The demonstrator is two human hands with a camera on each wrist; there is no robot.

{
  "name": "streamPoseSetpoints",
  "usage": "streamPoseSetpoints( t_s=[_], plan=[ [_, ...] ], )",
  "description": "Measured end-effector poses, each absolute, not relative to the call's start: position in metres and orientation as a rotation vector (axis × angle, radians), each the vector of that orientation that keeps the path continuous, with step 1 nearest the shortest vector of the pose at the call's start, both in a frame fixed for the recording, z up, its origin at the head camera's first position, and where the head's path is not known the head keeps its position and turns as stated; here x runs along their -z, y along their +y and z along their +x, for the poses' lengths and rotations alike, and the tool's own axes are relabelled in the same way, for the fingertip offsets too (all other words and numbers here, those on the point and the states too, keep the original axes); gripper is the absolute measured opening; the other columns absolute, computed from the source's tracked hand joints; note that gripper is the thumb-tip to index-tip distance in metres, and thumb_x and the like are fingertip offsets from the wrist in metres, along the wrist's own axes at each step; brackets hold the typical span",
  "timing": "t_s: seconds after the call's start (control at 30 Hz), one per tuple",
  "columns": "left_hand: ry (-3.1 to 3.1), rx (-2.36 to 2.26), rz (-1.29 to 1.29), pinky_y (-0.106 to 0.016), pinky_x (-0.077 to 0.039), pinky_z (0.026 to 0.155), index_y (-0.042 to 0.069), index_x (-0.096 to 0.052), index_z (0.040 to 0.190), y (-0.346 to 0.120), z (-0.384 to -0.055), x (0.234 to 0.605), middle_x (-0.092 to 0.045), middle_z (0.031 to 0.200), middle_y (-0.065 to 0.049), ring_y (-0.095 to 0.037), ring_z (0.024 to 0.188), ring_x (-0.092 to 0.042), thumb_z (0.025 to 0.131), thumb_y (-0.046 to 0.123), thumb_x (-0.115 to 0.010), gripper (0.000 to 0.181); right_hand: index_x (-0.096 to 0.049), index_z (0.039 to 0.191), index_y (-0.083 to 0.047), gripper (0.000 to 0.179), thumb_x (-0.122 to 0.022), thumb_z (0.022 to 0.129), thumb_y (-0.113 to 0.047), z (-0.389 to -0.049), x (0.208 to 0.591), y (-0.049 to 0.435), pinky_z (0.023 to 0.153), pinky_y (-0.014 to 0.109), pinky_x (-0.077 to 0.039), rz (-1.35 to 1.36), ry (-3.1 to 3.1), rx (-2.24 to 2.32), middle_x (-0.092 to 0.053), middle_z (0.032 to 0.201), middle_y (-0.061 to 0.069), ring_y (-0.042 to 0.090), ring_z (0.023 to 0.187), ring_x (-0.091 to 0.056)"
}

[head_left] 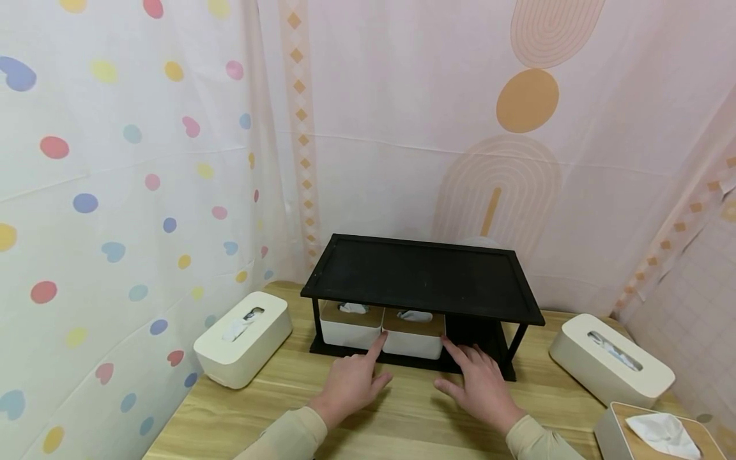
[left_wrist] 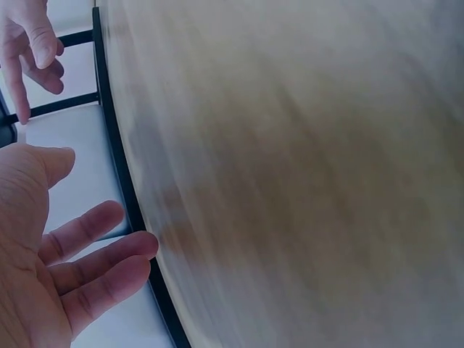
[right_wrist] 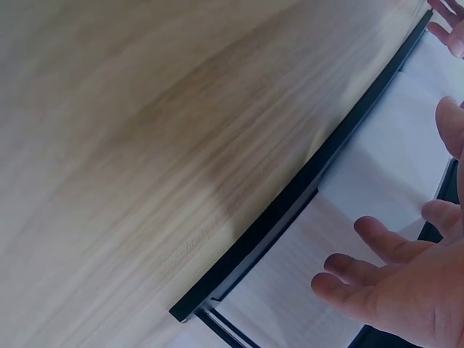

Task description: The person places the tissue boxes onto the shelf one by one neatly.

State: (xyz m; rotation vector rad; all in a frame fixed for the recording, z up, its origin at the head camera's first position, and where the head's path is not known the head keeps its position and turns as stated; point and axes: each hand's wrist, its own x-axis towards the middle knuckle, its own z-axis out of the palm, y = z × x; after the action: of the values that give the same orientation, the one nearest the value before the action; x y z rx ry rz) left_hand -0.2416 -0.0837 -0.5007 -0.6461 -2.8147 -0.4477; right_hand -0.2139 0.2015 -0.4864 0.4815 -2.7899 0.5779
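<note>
On the lower shelf of a black two-tier rack [head_left: 422, 275] two white tissue boxes with wooden lids stand side by side: the left tissue box [head_left: 349, 334] and the middle tissue box [head_left: 412, 345]. My left hand [head_left: 351, 385] points its index finger at the seam between them, at the front left corner of the middle box. At that box's front right corner is the index fingertip of my right hand [head_left: 480, 386]. Both hands have loose fingers and grip nothing. In the left wrist view, the left hand [left_wrist: 72, 246] hangs before the rack's black front edge [left_wrist: 119, 152].
A cream tissue box [head_left: 247, 345] stands left of the rack on the wooden table [head_left: 414, 428]. Another cream tissue box [head_left: 609, 367] is at the right, with a wooden-lidded tissue box [head_left: 612, 431] nearer me. Patterned curtains [head_left: 368, 179] hang behind and beside the table.
</note>
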Motion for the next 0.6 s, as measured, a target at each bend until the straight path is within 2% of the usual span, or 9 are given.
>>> streamPoseSetpoints(
  t_s=[0.6],
  plan=[
    [-2.795,0.432,-0.739,-0.023,-0.03,0.044,0.006,-0.052,0.155,-0.087,-0.232,0.5,-0.04,0.051,0.014,-0.001,0.045,-0.032,0.101,0.042,-0.074,0.069,-0.058,0.155,-0.015,0.075,-0.083,0.091,-0.047,-0.208,0.498,0.203,0.107,0.07,-0.048,0.531,-2.828,-0.555,-0.067,0.14,0.023,0.05,0.131,-0.062]
  ],
)
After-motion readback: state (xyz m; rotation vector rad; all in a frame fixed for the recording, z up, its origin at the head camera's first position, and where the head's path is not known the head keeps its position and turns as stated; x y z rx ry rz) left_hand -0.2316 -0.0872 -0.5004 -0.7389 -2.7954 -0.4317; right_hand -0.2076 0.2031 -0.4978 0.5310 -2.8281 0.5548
